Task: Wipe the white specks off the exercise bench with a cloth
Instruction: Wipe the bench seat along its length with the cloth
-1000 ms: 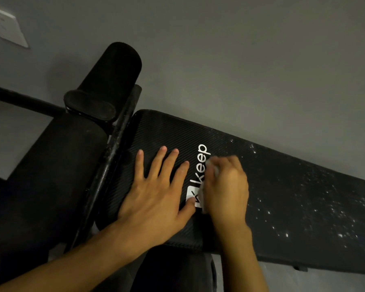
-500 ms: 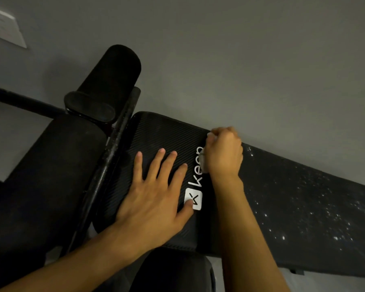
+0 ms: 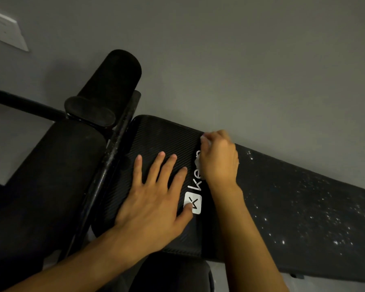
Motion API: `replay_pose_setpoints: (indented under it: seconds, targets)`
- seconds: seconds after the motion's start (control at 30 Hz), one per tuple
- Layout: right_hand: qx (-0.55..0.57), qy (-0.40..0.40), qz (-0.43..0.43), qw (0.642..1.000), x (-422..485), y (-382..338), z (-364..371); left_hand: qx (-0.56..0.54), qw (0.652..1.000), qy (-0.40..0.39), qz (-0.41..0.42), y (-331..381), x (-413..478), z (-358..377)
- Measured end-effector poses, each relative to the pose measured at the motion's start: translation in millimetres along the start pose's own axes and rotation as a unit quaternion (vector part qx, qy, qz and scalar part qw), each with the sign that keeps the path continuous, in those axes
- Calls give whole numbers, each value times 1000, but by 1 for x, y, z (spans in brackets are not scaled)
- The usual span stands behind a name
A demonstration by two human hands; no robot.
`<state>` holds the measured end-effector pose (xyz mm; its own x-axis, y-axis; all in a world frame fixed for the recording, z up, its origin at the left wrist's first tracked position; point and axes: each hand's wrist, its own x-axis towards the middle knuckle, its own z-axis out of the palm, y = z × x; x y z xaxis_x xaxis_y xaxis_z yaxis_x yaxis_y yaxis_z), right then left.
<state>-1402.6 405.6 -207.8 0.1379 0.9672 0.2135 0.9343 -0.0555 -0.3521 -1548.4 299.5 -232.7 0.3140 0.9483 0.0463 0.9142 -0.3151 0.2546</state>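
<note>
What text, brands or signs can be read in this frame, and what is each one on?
"Ke": white letters on the bench; the rest of the word is hidden under the right hand and cloth.
White square logo beside it on the bench: an angular mark, no letters; the left hand has its thumb over one edge.
The wall plate: faint marking, too blurred to read.

Dim grey wall (image 3: 240,60), white switch plate (image 3: 5,31)
</note>
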Motion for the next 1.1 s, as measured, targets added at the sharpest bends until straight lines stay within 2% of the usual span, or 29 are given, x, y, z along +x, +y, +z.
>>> replay_pose_setpoints:
  seconds: [0.13, 0.23, 0.37, 0.43, 0.63, 0.77, 0.9, 1.1]
  targets:
    - [39, -34, -67, 996, -85, 6, -20, 0, 1000, 12, 4, -2, 0, 1]
    - [56, -34, -43, 997, -146, 10, -33, 1, 1000, 9, 7, -1, 0, 2]
    - [38, -5, -1, 999, -122, 26, -32, 17, 1000, -1, 3, 0, 2, 1]
    - [36, 6, -7, 999, -113, 32, -34, 20, 1000, -1, 1, 2, 1, 1]
    - [86, 18, -44, 995, -186, 34, -39, 22, 1000, 8, 3, 1, 1, 3]
    - [46, -6, -24, 999, -168, 40, -41, 28, 1000, 5, 8, 0, 0, 4]
    - [41, 19, -5, 999, -137, 44, -37, 27, 999, 8, 15, 2, -1, 4]
    - [89, -13, -10, 996, -188, 57, -53, 40, 996, 49, 58, 5, -5, 4]
